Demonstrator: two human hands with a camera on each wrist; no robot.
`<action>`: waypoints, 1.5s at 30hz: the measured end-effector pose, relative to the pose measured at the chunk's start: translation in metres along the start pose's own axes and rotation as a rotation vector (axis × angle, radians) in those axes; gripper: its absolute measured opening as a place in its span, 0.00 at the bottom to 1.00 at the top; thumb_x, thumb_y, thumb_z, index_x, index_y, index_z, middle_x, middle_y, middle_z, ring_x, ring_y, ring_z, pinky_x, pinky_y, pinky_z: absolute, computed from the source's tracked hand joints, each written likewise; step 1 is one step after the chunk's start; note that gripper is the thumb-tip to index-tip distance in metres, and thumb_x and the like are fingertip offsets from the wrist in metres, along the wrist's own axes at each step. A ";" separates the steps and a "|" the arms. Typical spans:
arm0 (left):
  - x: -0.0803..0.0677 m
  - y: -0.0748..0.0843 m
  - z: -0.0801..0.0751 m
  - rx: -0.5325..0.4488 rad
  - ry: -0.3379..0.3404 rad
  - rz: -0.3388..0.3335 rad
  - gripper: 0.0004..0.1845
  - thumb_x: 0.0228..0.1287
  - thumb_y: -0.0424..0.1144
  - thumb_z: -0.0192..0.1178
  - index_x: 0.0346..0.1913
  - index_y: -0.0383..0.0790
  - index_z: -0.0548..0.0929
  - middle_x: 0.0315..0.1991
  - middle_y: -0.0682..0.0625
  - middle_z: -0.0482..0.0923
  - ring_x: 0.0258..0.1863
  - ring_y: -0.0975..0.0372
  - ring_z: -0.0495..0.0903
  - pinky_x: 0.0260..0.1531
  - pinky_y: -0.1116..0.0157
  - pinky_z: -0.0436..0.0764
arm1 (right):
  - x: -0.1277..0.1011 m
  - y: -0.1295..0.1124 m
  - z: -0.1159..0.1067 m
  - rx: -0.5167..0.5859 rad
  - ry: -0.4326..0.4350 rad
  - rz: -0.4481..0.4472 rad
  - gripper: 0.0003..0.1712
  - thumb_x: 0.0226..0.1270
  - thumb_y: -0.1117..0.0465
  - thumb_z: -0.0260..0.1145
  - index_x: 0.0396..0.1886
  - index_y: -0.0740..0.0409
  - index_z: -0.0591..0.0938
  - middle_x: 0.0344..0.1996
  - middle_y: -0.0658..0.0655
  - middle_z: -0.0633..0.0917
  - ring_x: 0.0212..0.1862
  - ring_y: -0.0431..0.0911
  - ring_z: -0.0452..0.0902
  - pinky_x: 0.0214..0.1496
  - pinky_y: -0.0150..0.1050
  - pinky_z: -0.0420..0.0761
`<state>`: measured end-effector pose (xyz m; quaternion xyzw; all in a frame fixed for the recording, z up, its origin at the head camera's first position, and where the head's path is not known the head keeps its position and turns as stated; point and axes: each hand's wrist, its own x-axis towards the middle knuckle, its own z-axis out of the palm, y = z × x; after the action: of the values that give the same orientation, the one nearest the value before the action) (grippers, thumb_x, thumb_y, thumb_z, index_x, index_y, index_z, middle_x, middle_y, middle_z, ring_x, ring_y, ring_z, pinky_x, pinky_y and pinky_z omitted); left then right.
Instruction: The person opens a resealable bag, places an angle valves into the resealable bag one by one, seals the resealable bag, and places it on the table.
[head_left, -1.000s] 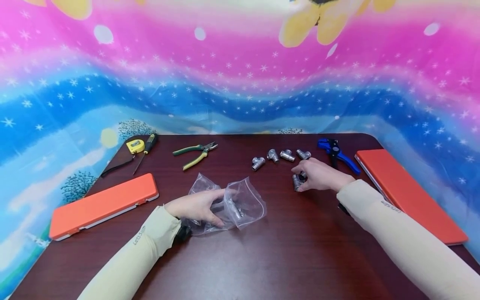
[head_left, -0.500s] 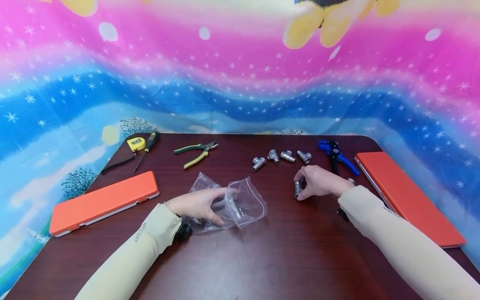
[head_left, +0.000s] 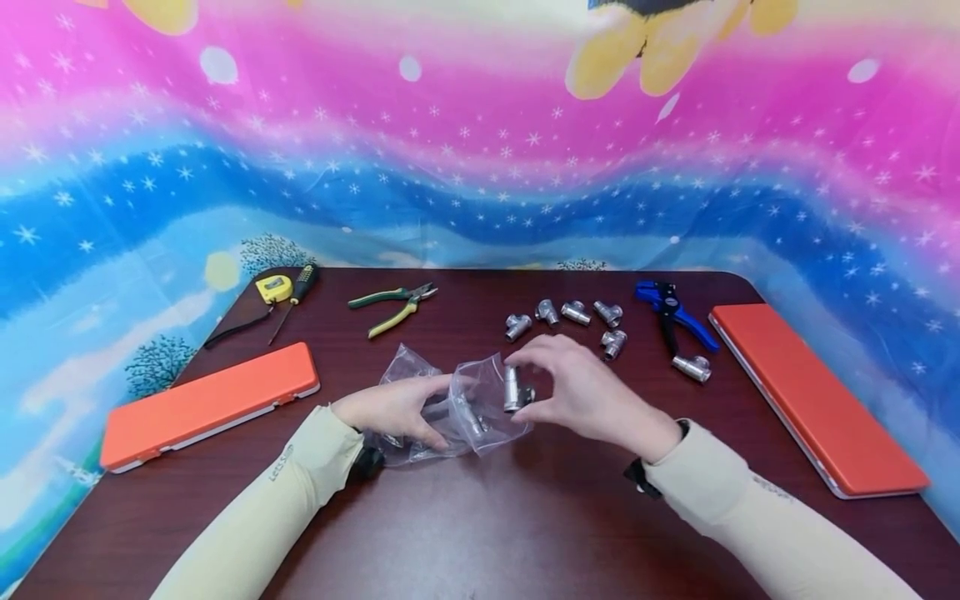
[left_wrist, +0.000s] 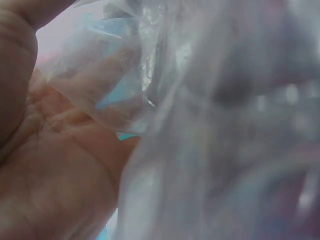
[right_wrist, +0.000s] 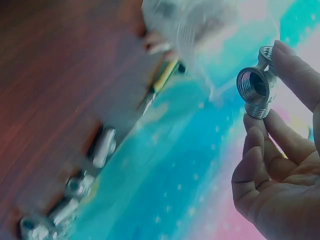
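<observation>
A chrome tee pipe fitting (head_left: pixel 512 389) with threaded openings is pinched between the thumb and fingertips of my right hand (head_left: pixel 581 392), just at the mouth of a clear plastic zip bag (head_left: pixel 491 417). In the right wrist view the threads of the held tee fitting (right_wrist: pixel 253 86) show plainly. My left hand (head_left: pixel 393 414) holds the bag, its thumb and fingers spread around it. Some metal pieces show through the film. In the left wrist view the blurred bag (left_wrist: pixel 200 150) covers part of the fingers. Several more tee fittings (head_left: pixel 576 312) lie loose on the table.
A lone tee fitting (head_left: pixel 692 367) lies beside blue wire strippers (head_left: pixel 671 312) at the right. Orange cases (head_left: pixel 210 408) flank both sides. Pliers (head_left: pixel 397 308), a screwdriver (head_left: pixel 296 292) and a yellow tape measure (head_left: pixel 273 288) lie toward the back left of the dark table (head_left: pixel 480 525).
My right hand has picked up a tee fitting from the right of the table and carried it left to the bag. The left hand and bag have stayed in place.
</observation>
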<state>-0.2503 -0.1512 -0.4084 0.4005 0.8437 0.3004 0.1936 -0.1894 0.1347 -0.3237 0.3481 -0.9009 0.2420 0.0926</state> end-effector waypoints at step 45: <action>-0.004 0.005 -0.001 0.049 -0.032 -0.062 0.49 0.53 0.44 0.76 0.76 0.42 0.60 0.72 0.49 0.64 0.70 0.58 0.63 0.65 0.55 0.67 | -0.010 0.168 -0.012 -0.067 -0.204 0.617 0.37 0.61 0.54 0.74 0.64 0.72 0.74 0.58 0.71 0.76 0.59 0.64 0.71 0.60 0.62 0.70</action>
<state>-0.2453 -0.1524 -0.4042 0.3833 0.8598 0.2669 0.2064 -0.2948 0.2547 -0.3792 0.0776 -0.9760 0.1927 -0.0645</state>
